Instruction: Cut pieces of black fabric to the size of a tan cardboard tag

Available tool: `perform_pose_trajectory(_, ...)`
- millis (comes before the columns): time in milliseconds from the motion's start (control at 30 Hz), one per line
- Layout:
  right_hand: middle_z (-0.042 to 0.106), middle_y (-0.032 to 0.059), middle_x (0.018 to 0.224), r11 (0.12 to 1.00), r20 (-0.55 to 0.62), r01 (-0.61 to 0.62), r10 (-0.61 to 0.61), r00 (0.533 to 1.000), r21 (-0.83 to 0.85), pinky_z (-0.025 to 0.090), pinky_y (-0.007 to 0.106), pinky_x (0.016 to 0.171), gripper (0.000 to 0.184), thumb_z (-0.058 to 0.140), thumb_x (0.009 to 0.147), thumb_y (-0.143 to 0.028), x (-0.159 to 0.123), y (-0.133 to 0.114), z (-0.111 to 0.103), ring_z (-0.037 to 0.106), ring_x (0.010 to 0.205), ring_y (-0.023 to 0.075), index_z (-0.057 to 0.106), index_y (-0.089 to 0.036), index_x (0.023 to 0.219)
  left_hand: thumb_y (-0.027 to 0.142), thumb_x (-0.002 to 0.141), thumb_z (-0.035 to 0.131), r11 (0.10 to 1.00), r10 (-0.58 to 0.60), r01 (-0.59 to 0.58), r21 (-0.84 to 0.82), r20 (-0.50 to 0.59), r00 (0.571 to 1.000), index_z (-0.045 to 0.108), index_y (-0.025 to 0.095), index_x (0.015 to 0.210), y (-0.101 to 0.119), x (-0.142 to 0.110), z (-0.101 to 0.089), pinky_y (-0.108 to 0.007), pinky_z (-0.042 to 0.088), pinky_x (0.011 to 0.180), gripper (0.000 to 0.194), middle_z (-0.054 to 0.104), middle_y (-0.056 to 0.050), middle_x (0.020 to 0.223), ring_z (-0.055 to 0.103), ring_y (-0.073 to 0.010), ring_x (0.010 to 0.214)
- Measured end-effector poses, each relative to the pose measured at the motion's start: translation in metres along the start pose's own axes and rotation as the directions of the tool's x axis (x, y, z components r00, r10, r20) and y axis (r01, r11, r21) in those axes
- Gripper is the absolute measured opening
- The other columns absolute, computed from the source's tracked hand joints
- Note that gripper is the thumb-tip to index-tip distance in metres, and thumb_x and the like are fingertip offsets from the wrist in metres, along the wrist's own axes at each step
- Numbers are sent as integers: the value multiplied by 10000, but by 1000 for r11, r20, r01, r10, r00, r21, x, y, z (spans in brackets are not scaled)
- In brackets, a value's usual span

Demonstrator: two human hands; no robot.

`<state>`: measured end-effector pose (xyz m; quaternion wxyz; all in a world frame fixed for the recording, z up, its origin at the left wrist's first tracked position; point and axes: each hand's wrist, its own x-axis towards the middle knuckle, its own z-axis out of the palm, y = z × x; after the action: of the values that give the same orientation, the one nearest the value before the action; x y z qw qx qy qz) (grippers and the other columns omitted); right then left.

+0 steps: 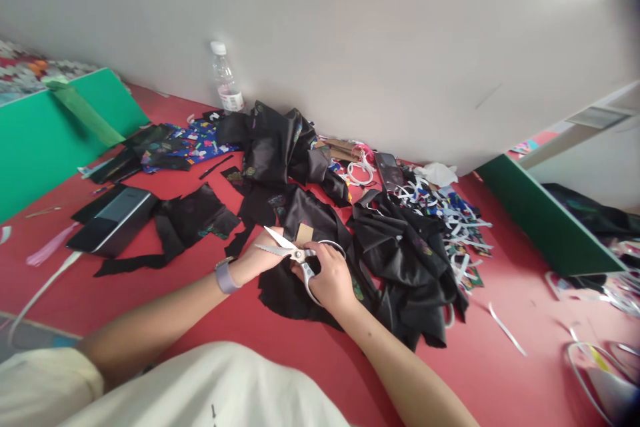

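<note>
My right hand [331, 275] grips a pair of scissors [299, 255] with white-grey handles. Their blades are spread apart and point left, across my left hand [260, 257]. The left fingers are mostly hidden behind the blades, so what they hold does not show. On that wrist sits a watch with a pale purple band [226, 276]. Under both hands lies black cloth [285, 290] with small coloured patterns. A small tan card [305, 233] shows just beyond the scissors. To the right, close to my right hand, is a crumpled heap of black cloth [400, 247].
A black boxy device [115, 220] with a white cable stands left on the red table [210, 327]. A plastic bottle [227, 83] stands by the grey partition [350, 47]. White strips and scraps [460, 227] lie right, before a green panel [550, 220]; a phone [389, 171] lies behind.
</note>
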<state>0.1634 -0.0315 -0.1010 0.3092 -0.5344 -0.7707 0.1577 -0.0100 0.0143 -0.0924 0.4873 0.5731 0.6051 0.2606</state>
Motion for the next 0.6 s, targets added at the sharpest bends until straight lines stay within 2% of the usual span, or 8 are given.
perform_pose_trajectory(100, 699, 40, 909, 1000, 2, -7, 7, 1000, 5, 468, 314, 776, 278, 689, 768, -313, 0, 0, -1, 644, 849, 205, 625, -222, 1022, 329, 665, 656, 979, 96, -84, 188, -58, 994, 464, 218, 543, 9, -4, 3, -290, 324, 557, 254, 475, 19, 538, 491, -183, 592)
perform_pose_trajectory(233, 696, 45, 923, 999, 7, -36, 36, 999, 28, 467, 320, 790, 292, 685, 774, -340, -1, -1, -2, 645, 862, 212, 627, -222, 1035, 232, 672, 631, 959, 200, -186, 214, -48, 979, 446, 231, 498, 16, -6, 6, -329, 372, 652, 254, 470, -8, 535, 508, -214, 632)
perform_pose_trajectory(333, 695, 52, 920, 998, 2, -50, 50, 999, 39, 467, 322, 790, 284, 672, 783, -341, -1, -1, -2, 646, 859, 216, 629, -219, 1036, 232, 690, 613, 960, 204, -196, 201, -23, 979, 450, 234, 532, 18, -5, 6, -323, 374, 631, 227, 483, -4, 546, 492, -198, 600)
perform_pose_trajectory(433, 693, 50, 907, 997, -11, -50, 51, 999, 52, 471, 315, 779, 282, 676, 777, -331, -1, -2, -2, 647, 840, 210, 631, -216, 1030, 274, 708, 600, 976, 172, -171, 139, 2, 985, 475, 234, 574, 18, -4, 6, -304, 369, 595, 188, 491, 11, 547, 480, -181, 582)
perform_pose_trajectory(600, 696, 34, 889, 999, -32, -17, 18, 999, 28, 475, 295, 761, 271, 674, 772, -306, 0, -2, -2, 649, 827, 192, 630, -217, 1024, 318, 648, 642, 991, 54, -47, -123, 58, 997, 485, 231, 519, 16, -3, 7, -285, 368, 563, 222, 488, 23, 521, 454, -164, 567)
